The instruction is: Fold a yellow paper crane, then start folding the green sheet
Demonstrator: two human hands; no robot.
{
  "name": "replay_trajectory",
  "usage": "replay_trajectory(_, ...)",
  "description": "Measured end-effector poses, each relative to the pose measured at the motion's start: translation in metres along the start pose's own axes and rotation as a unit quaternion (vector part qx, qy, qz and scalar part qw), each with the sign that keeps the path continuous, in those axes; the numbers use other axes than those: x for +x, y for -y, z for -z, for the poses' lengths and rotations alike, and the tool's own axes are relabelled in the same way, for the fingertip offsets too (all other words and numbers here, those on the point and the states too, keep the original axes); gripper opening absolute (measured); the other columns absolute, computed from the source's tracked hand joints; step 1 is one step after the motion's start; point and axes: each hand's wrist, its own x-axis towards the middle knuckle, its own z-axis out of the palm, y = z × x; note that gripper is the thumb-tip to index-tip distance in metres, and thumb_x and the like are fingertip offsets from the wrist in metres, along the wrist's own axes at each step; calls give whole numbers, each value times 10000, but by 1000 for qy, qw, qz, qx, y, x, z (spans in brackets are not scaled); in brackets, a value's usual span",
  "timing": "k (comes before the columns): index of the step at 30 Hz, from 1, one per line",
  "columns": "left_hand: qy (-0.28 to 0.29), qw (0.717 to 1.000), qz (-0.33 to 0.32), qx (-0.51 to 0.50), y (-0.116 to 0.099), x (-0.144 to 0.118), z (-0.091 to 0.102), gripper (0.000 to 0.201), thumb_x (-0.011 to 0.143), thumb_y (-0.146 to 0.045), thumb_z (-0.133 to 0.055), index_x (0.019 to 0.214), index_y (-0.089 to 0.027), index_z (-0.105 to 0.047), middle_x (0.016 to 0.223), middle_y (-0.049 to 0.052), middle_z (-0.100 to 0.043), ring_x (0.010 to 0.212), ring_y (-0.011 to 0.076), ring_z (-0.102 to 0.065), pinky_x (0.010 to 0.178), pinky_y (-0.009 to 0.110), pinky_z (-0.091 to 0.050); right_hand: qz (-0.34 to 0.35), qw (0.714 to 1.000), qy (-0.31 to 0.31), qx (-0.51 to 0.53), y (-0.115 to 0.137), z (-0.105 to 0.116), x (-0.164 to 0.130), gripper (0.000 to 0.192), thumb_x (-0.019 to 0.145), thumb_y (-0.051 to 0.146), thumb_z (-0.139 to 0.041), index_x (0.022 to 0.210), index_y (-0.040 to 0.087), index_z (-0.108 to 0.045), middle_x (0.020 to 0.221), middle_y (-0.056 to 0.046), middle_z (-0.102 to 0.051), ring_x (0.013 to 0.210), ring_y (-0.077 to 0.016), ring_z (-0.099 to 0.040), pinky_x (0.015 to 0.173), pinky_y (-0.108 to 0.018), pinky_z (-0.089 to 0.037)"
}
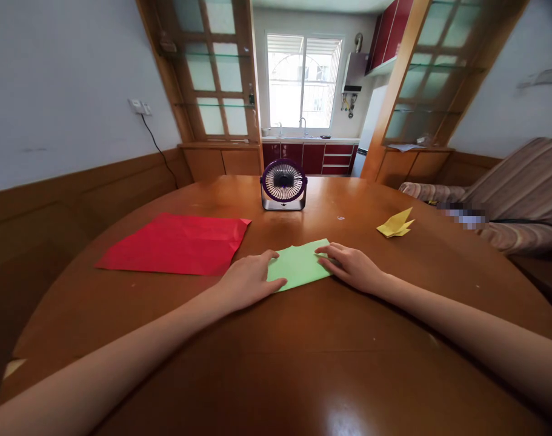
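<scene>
On the round wooden bench [303,339], head view: green paper [303,264] lies flat near the middle, folded, slightly skewed, with the far edge showing a small notch.

Left hand [248,280] rests palm down on the paper's near-left corner, fingers spread flat, thumb pointing toward the far edge. Nothing gripped, just pressing on the sheet. Right hand [351,266] lies on the paper's right edge, fingers stretched out and flat, fingertips [323,249] touching the far-right corner. Also flat contact, no pinch visible. Both forearms come in from the near side, left arm from the lower left, right arm from the lower right.

Red paper [178,243], a larger sheet with creases, lies flat to the left of the green one; its right corner is close to the green sheet, can't tell if they touch. Yellow folded paper [396,224] sits to the right and a bit farther, well apart from the hands, pointed flaps sticking up.

Small purple desk fan [283,184] stands upright at the far side of the bench, grille facing the camera, on a silver base.

Beyond the bench: window [303,82] in a kitchen with red cabinets [319,156], wooden glass-panel partitions either side. Striped sofa [521,188] at right.
</scene>
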Motion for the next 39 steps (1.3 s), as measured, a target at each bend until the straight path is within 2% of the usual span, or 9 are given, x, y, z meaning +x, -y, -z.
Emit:
replay_trajectory(5,-62,986,-56,145,-5,-3,-8,445,879,-438,-455,1167,-129,-598,904,120,-671,895,300,-630,764,388,-468,15,1000,3,-10,0,-1,0,306,990,344,-386,1113,187,-618,1001,-89,-632,784,-174,-632,719,-305,-490)
replay_trajectory(7,-95,977,-108,161,-5,-3,-12,396,878,-379,-462,1131,-116,-615,1049,154,-646,1003,308,-596,844,413,-467,17,1000,6,-7,0,-1,0,303,988,332,-388,1104,186,-628,991,-89,-628,780,-171,-630,713,-301,-491)
replay_trajectory(9,-104,971,-154,149,-4,-1,-16,409,886,-325,-455,1213,-112,-577,1237,172,-577,1140,312,-536,932,429,-444,21,1000,9,-1,-1,0,0,295,986,322,-396,1103,187,-632,989,-87,-623,792,-172,-631,718,-299,-492)
replay_trajectory(12,-53,970,-207,113,-1,3,-23,483,957,-340,-375,1392,-137,-432,1486,150,-374,1351,294,-367,1084,437,-331,26,1000,10,8,-2,0,1,291,985,316,-402,1112,194,-634,986,-85,-617,807,-172,-629,732,-300,-495)
replay_trajectory(14,1,972,-217,93,0,5,-27,521,1001,-402,-285,1457,-156,-340,1553,132,-255,1422,278,-258,1142,442,-239,27,1000,10,12,-2,0,2,298,987,318,-399,1107,191,-640,978,-86,-612,803,-172,-623,736,-303,-495)
replay_trajectory(16,41,974,-209,75,1,7,-29,557,1012,-454,-222,1484,-166,-289,1573,127,-190,1449,272,-187,1163,449,-178,28,999,11,10,-2,1,2,307,987,318,-396,1093,181,-650,967,-89,-604,800,-173,-616,738,-307,-494)
replay_trajectory(19,61,977,-196,54,0,5,-29,610,999,-520,-209,1496,-170,-263,1575,132,-160,1460,272,-131,1170,450,-139,33,999,12,6,-1,1,3,314,987,316,-397,1085,172,-658,954,-91,-591,811,-176,-605,750,-312,-494)
replay_trajectory(28,51,983,-178,22,-3,3,-27,568,1008,-492,-218,1466,-179,-339,1560,129,-226,1452,265,-175,1158,453,-179,80,997,-14,-18,-1,1,8,298,981,286,-406,1070,174,-668,953,-105,-598,901,-205,-583,816,-363,-499)
replay_trajectory(39,25,981,-190,13,0,3,-30,544,1007,-473,-261,1453,-178,-363,1541,140,-275,1434,279,-231,1147,469,-222,153,988,34,1,1,-4,34,344,975,239,-401,1252,178,-595,1240,-127,-620,1125,-239,-577,968,-451,-445)
